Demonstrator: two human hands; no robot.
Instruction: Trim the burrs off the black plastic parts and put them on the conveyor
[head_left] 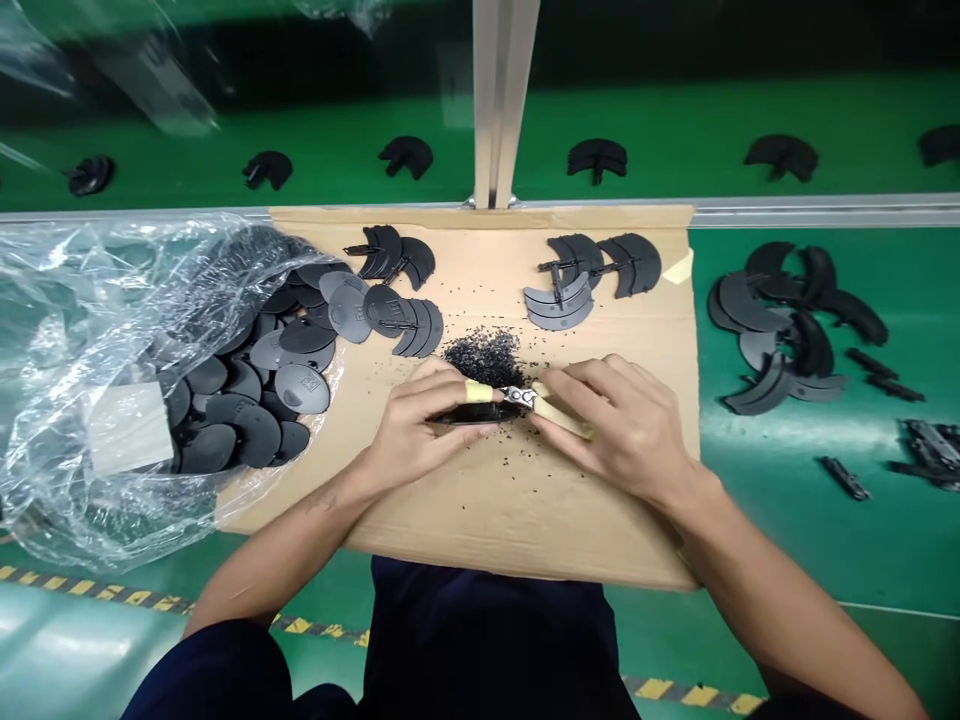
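- Between thumb and fingers of the left hand (420,418): black part (471,413), pinched, seen edge-on, outline hard to read. Yellow wrap (478,391) on one finger, right by the cut.
- Right hand (630,425): fingers closed round the yellow handles of the cutters (519,396). Head points at the left fingertips, at or just beside the part. Can't tell if the jaws are apart or together.
- Just beyond the fingers: heap of chips (480,355), strays under and nearer than the hands, all on cardboard (457,520).
- Left of the left fingers: loose discs (247,425) in a clear bag (67,330), some spilling toward the hand.
- Farther out past the right fingers: curved parts (637,262) on the cardboard.
- Step in hand reads as nipping bits off the part's edge. To do it well: flat of the jaws along the edge, small bites, no twisting, or it could gouge.
- Keep left fingertips back from the blades; I'd not trust the wrap as a guard.
- Turn the part with the left fingers, wrist of the cutting hand steady. Let chips drop on the heap, away from the discs.
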